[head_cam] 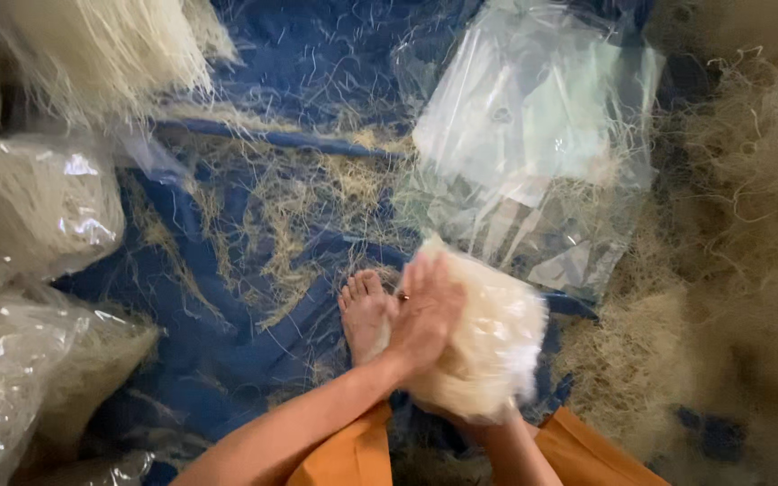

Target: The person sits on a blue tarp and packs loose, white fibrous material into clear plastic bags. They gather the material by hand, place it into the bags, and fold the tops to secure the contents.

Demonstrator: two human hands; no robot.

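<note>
Far left: packed clear bags of noodles point(33, 202) lie stacked at the edge of the blue tarp point(254, 81), with a loose sheaf of pale strands point(110, 49) above them. Dry broken strands are scattered over the tarp in the middle.

Centre: a bare foot point(364, 310) rests on the tarp. The left hand point(427, 315) lies flat, fingers spread, pressed on the near face of a pale noodle bundle point(497, 346). The right hand point(461, 423) is under the bundle and mostly hidden; it appears to support the bundle from below, but its finger spread cannot be told. The bundle is held above the lap, between the two hands, blurred by motion.

Judgement: the step in hand looks like pressing the bundle into a compact block. Any further handling calls for even pressure, since the strands look brittle.

Right: a pile of empty clear plastic bags point(542, 135) lies just beyond the bundle. Further right is a heap of tangled loose noodle scrap point(749, 225). The scattered strands could catch on the bundle.
</note>
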